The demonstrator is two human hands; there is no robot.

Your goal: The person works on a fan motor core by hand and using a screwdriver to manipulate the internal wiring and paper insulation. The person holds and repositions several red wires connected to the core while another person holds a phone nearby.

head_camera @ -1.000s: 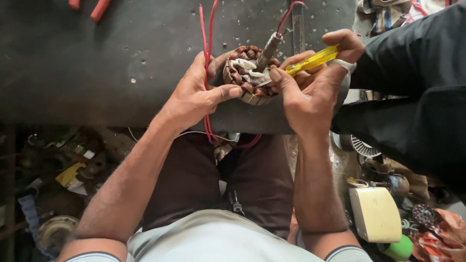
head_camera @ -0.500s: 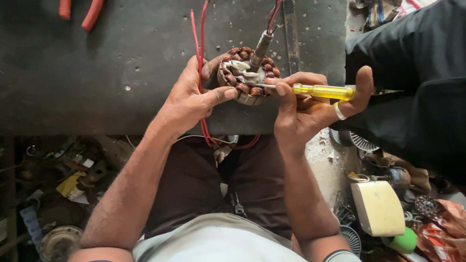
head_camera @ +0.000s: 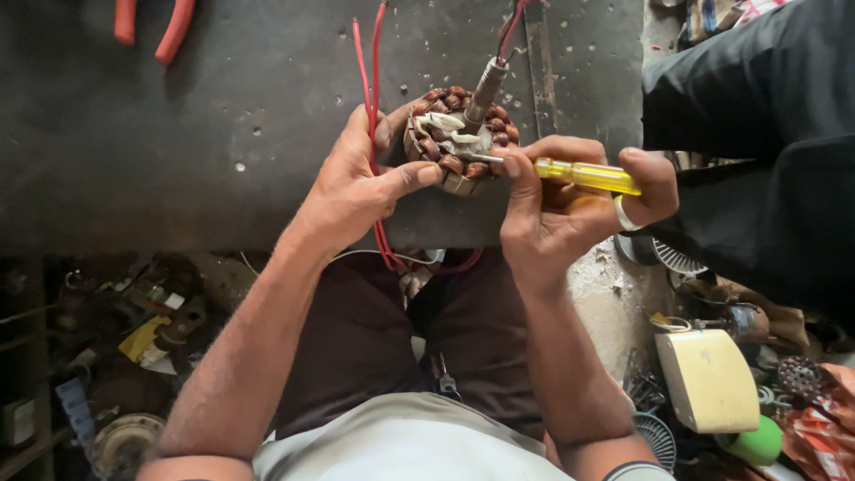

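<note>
Gripping a wound stator (head_camera: 459, 142), hands (head_camera: 356, 187) press a yellow screwdriver (head_camera: 583, 175) in.

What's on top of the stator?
On the stator: copper coils, white sleeving, a central shaft. The yellow screwdriver, in the right hand, touches it. The left hand hides its left side and underside.

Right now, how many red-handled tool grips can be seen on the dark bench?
2: left grip and right grip, side by side at the bench's top-left edge, partly cut off by the frame.
</note>
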